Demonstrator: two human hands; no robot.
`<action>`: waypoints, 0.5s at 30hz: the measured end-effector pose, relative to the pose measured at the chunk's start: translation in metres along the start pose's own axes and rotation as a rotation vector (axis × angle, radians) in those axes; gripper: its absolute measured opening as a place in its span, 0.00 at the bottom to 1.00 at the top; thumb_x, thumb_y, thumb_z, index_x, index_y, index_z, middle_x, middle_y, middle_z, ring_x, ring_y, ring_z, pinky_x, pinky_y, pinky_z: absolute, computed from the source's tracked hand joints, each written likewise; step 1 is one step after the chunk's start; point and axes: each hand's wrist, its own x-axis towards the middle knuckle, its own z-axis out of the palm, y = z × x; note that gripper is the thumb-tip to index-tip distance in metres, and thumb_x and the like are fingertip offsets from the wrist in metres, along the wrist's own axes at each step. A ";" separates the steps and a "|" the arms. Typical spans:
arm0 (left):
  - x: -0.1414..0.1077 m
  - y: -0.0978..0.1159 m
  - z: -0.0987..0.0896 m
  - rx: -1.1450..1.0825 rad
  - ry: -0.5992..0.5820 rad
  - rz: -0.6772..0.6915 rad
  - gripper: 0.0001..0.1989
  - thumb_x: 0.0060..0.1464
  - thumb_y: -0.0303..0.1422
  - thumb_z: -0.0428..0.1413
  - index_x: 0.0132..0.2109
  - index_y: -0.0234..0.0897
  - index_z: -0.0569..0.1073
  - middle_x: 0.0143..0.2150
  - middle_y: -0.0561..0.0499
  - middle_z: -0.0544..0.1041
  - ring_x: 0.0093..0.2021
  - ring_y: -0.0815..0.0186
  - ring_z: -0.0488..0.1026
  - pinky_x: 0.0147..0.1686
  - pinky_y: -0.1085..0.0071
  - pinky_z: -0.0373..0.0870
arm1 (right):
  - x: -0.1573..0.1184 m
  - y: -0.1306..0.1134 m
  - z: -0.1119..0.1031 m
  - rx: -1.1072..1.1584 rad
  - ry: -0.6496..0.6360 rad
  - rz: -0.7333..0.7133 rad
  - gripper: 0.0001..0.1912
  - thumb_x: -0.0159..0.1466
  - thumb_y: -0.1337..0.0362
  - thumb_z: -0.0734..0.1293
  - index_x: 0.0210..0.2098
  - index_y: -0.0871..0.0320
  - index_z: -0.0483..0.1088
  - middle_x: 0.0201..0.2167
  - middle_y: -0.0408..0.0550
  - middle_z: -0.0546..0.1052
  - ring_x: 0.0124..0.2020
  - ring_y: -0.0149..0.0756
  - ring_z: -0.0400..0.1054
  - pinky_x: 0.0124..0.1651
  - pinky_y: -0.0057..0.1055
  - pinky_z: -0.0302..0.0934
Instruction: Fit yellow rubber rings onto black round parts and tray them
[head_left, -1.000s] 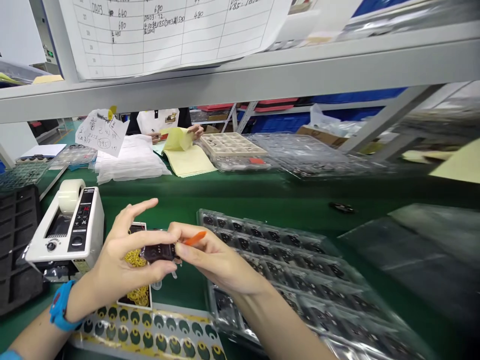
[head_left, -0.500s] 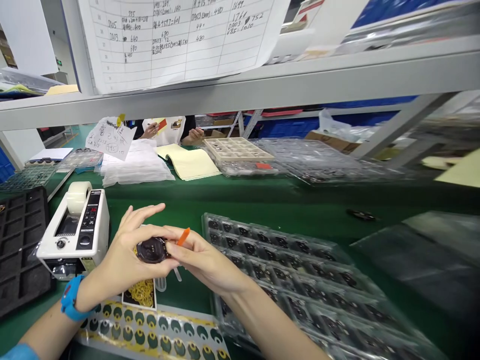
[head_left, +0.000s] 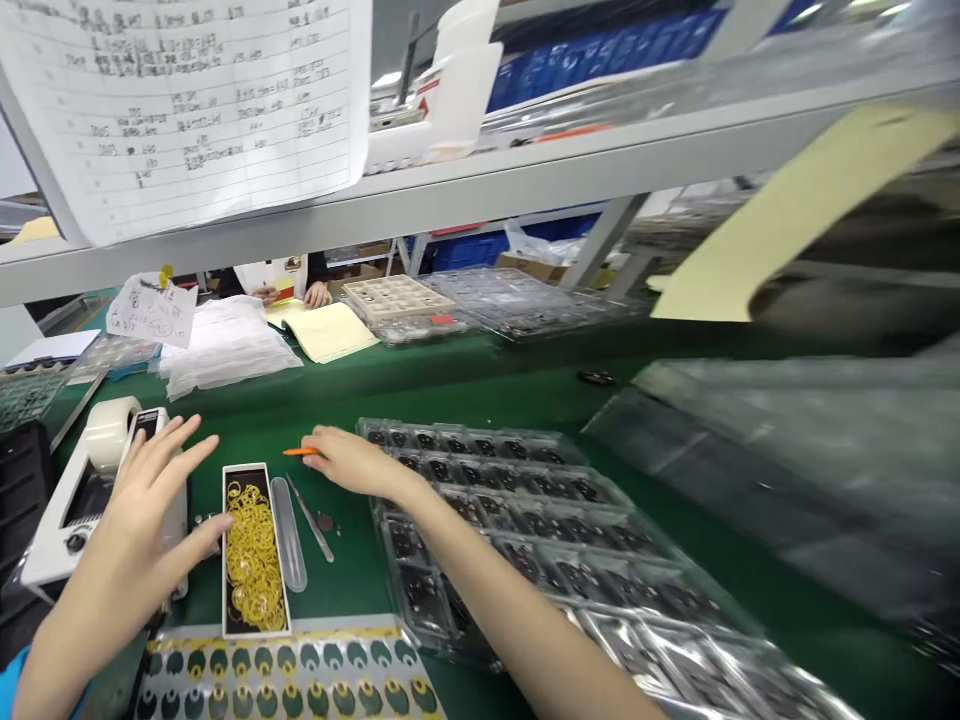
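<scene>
My left hand is open with fingers spread, between the white tape dispenser and a white box of yellow rings. My right hand is closed around an orange stick whose tip points left, near the back left corner of the clear trays of black round parts. Tweezers and a clear oblong lid lie beside the box. In front is a sheet of green and yellow stickers. The black round part is in neither hand.
Behind stand white bags, a yellow paper pad and a beige compartment tray. A grey shelf beam crosses above. Plastic sheets lie at right. Another person's hands show across the bench.
My hands have parted. My left hand let go of the black round part and opened; my right hand keeps the orange stick, now over the bench. The view has turned to the right.
</scene>
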 end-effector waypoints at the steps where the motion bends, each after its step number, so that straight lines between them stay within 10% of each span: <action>1: 0.001 -0.002 0.001 0.015 0.022 0.008 0.23 0.63 0.44 0.52 0.63 0.49 0.61 0.66 0.47 0.62 0.66 0.52 0.58 0.65 0.42 0.53 | 0.003 0.002 0.002 -0.083 0.067 0.072 0.06 0.69 0.66 0.62 0.41 0.63 0.69 0.45 0.52 0.70 0.48 0.42 0.65 0.53 0.43 0.60; 4: 0.005 -0.007 0.006 0.058 0.066 0.012 0.21 0.64 0.45 0.50 0.61 0.45 0.63 0.64 0.44 0.65 0.64 0.51 0.61 0.64 0.40 0.54 | 0.008 0.004 0.007 -0.261 0.150 0.213 0.14 0.70 0.61 0.63 0.52 0.61 0.67 0.53 0.54 0.68 0.55 0.45 0.63 0.57 0.48 0.60; 9: 0.000 -0.008 -0.011 0.085 0.105 -0.060 0.20 0.64 0.44 0.51 0.60 0.45 0.65 0.64 0.46 0.65 0.64 0.51 0.61 0.65 0.44 0.53 | 0.003 0.011 0.003 -0.349 -0.056 0.190 0.13 0.69 0.60 0.64 0.48 0.62 0.70 0.48 0.52 0.73 0.50 0.41 0.68 0.54 0.45 0.64; 15: -0.047 -0.029 -0.041 0.124 0.220 -0.378 0.15 0.61 0.42 0.53 0.52 0.44 0.73 0.59 0.49 0.70 0.60 0.53 0.66 0.58 0.54 0.66 | 0.005 0.020 0.009 -0.339 -0.191 0.117 0.13 0.70 0.61 0.62 0.44 0.65 0.72 0.42 0.59 0.76 0.45 0.46 0.73 0.48 0.39 0.66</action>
